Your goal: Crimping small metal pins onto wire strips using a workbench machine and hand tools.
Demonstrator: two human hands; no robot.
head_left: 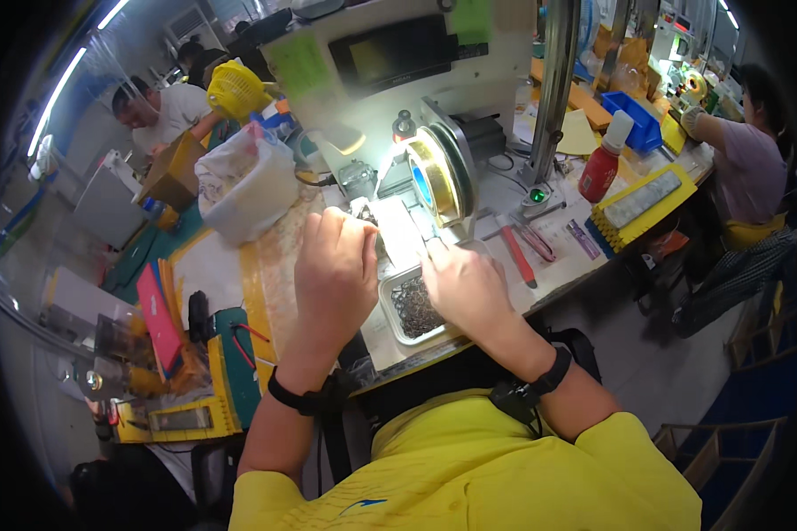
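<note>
My left hand (335,270) is closed in a pinch at the left of a brightly lit white block (397,232). Its fingertips are beside a small metal fitting; what they hold, if anything, is too small to make out. My right hand (466,288) has its fingers pressed together at the block's right lower edge, and anything in them is hidden. Just below both hands sits a white tray (390,320) holding many small dark pieces. Behind the right hand stands a machine with a wheel (440,177) that has a gold-coloured rim and a blue centre.
To the right lie a red-handled tool (516,257), pliers (537,241) and a red bottle (600,159) with a white cap. A white bag (250,184) stands at the left. Two people work nearby, one far left (181,111), one far right (744,168).
</note>
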